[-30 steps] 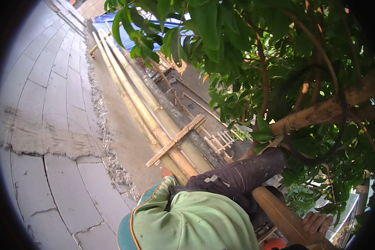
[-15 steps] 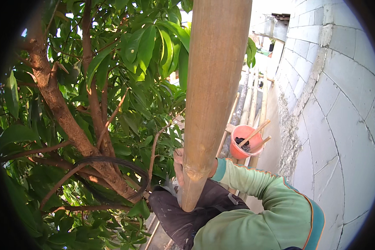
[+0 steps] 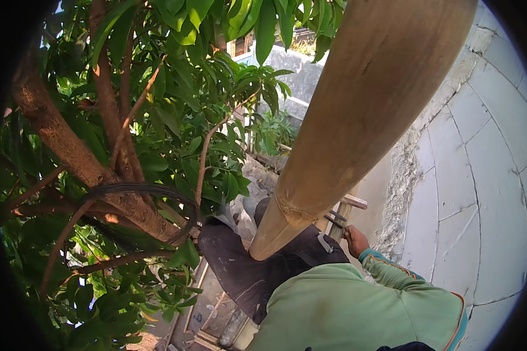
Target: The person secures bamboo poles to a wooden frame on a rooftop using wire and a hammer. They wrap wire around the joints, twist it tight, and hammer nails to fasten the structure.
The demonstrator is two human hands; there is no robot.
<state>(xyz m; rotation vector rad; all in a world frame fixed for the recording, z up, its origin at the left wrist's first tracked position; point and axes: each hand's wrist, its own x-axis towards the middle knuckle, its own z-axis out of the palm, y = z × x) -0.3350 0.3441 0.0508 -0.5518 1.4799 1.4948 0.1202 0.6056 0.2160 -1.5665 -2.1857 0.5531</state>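
Observation:
My right hand (image 3: pixel 355 240) is closed around a dark tool with two prongs (image 3: pixel 335 219), to the right of the bamboo pole and near the wall. The tool's exact kind is hard to make out. A thick bamboo pole (image 3: pixel 345 128) slants from the upper right down to my dark trousers (image 3: pixel 240 266), its lower end between my legs. Behind that pole, my left hand does not show. A coil of black wire (image 3: pixel 143 188) hangs on the tree branch at the left.
A leafy tree with a thick branch (image 3: pixel 70 146) fills the left side. Along the right runs a grey block wall (image 3: pixel 451 193) with rough mortar. Beside my right hand is a piece of timber (image 3: pixel 354 202). Wooden strips (image 3: pixel 198 292) lie far below, lower left.
My right hand has moved from behind the pole out to the right and now holds the dark tool. The view has shifted; the pole looks more slanted, and the pink bucket has left view.

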